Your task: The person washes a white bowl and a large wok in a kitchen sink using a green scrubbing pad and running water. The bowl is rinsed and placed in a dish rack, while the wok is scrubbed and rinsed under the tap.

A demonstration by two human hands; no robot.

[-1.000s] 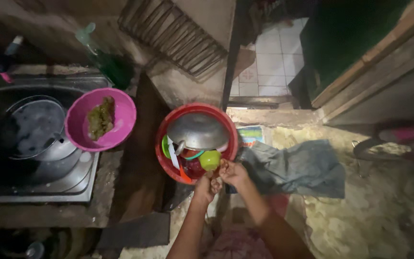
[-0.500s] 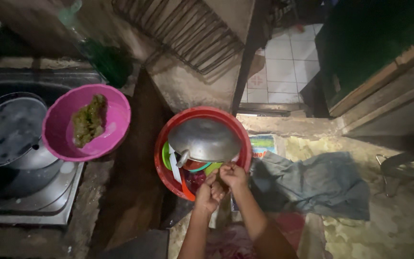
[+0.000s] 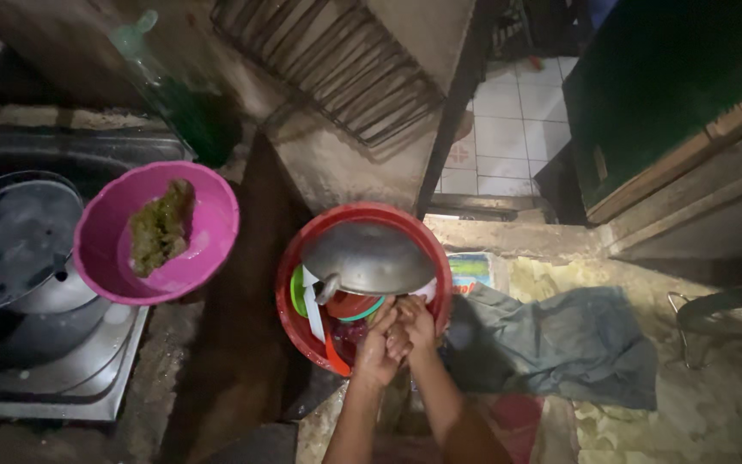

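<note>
Dim room. Rough concrete wall point(image 3: 345, 172), metal rack point(image 3: 337, 69) leaning on it. White tiled floor point(image 3: 508, 129) beyond doorway. Steel sink point(image 3: 62, 378) left. Grey cloth point(image 3: 560, 344) on patterned floor covering point(image 3: 714, 412).

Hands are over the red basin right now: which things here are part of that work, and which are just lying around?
In hand:
- left hand and right hand, pressed together over the red basin
- metal wok and coloured dishes in that basin

Lying about:
- pink bowl with green scrubber
- dark pan in the sink
- grey cloth
- wire rack
</note>
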